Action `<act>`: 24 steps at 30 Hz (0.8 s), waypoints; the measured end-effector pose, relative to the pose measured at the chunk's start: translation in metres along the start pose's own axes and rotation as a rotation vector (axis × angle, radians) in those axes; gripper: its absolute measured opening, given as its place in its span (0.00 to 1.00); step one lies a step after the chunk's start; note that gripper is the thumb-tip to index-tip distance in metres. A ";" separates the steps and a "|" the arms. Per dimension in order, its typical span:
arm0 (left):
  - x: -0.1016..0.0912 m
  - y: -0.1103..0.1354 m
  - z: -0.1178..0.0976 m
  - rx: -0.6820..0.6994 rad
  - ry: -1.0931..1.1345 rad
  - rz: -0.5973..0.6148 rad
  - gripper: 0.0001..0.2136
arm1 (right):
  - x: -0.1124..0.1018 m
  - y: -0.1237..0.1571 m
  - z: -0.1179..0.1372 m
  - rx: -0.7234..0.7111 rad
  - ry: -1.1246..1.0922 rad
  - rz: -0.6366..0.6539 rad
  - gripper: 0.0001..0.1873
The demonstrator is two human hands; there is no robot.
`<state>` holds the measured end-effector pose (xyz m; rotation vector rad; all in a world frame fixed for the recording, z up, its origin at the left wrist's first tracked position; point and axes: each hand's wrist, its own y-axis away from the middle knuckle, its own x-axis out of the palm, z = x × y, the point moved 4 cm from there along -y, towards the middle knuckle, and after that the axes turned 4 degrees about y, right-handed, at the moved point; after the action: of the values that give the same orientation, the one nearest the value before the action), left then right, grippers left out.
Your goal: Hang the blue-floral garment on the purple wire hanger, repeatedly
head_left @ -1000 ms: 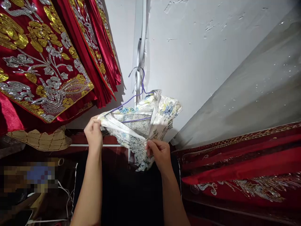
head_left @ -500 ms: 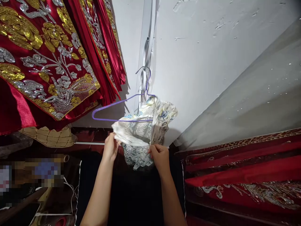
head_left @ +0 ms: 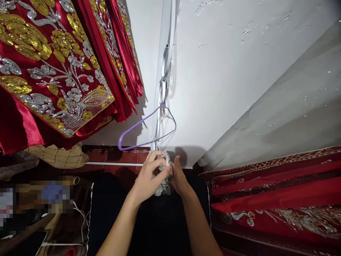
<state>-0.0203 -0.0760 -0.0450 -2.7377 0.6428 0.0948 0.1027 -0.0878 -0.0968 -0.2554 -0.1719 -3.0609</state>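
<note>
My left hand is closed around a bunched floral-print garment, mostly white with a dark pattern; much of the cloth is hidden by my fingers. Against the cloth's right side is my right hand, its thumb raised and spread away, the other fingers partly hidden behind the garment. Above my hands a purple clothes hanger hangs tilted and bare from a metal stand against the wall.
Red robes with gold and silver sequins hang at upper left. A gold-patterned cream piece lies below them. Translucent plastic sheeting slopes at right above folded red embroidered cloth. White cables lie at lower left.
The garment has come off the hanger and is gathered into a small bunch between my hands. My left hand has moved right; the hanger now hangs without it.
</note>
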 end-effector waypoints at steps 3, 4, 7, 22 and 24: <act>-0.010 0.001 0.001 0.007 -0.066 0.034 0.11 | 0.015 0.011 0.019 -0.044 0.063 0.298 0.34; -0.014 0.003 0.007 -0.023 -0.046 0.100 0.13 | 0.016 0.014 0.025 -0.075 0.148 0.378 0.31; -0.029 0.012 0.032 -0.125 -0.043 0.341 0.16 | 0.002 0.013 0.049 -0.186 0.424 0.392 0.16; -0.161 -0.008 0.044 -0.208 -0.334 0.068 0.07 | -0.070 -0.078 0.053 -0.387 0.722 -0.455 0.14; -0.171 -0.024 0.026 -0.067 -0.466 0.027 0.04 | -0.078 -0.066 0.059 -0.389 0.709 -0.458 0.15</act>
<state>-0.1626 0.0246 -0.0394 -2.6252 0.5460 0.7455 0.1846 -0.0112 -0.0589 0.9750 0.4629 -3.3483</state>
